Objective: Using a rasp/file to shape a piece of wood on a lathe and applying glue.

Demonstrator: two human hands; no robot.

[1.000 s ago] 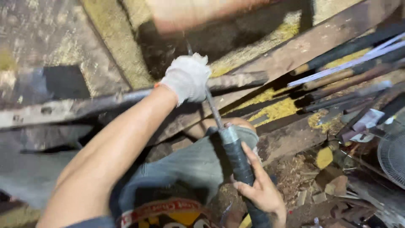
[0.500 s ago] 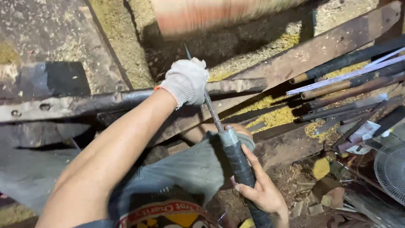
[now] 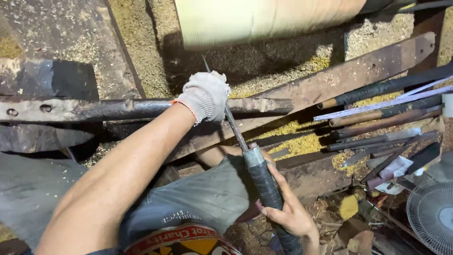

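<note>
The person is wearing a white knitted work glove with an orange-trimmed cuff on the left hand (image 3: 205, 96), leaving the right hand (image 3: 291, 212) and both forearms bare, and is dressed in grey shorts with faint pale lettering.

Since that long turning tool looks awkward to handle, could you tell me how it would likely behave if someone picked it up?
The turning tool looks like a thin steel shaft, so probably stiff. Its thick, dark-wrapped handle suggests it is tail-heavy and not slippery. The gloved left hand steadies it on the metal bar while the right hand holds the handle, so it likely needs two hands.
</note>
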